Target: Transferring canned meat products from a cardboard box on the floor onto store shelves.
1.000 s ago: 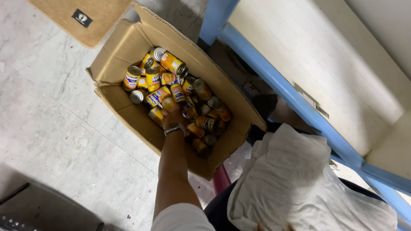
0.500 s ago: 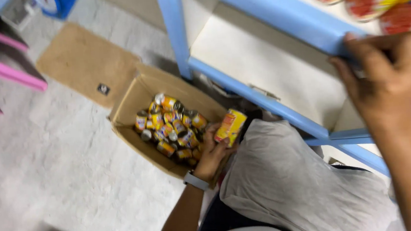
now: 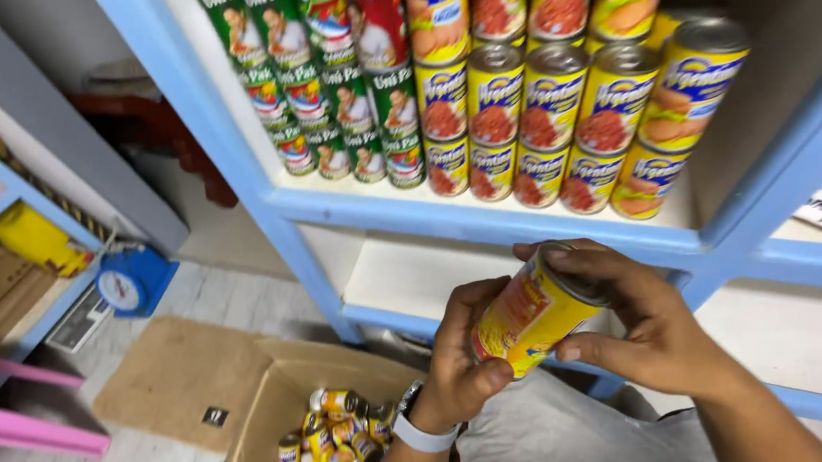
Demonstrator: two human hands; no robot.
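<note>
Both hands hold one yellow can [image 3: 531,312] in the lower middle of the frame, tilted, its metal top toward the upper right. The left hand [image 3: 456,362] wraps its base with fingers closed around it; the right hand [image 3: 641,324] closes over the top end, thumb below and fingers curled across the rim. The can hangs in front of the blue shelf [image 3: 490,221], below the stacked yellow cans [image 3: 561,116] and to the right of the green cans [image 3: 331,78].

The step in hand looks like turning the can upright and squaring its label before it goes onto a shelf. The next move would call for righting it and lifting it to a free spot, without knocking the standing stacks.

At the lower left the open cardboard box [image 3: 288,414] on the floor holds many more cans.

Against half a second ago, the can was low beside the box in the left hand alone while the right hand gripped the shelf edge; now both hands meet on it, higher up.
</note>
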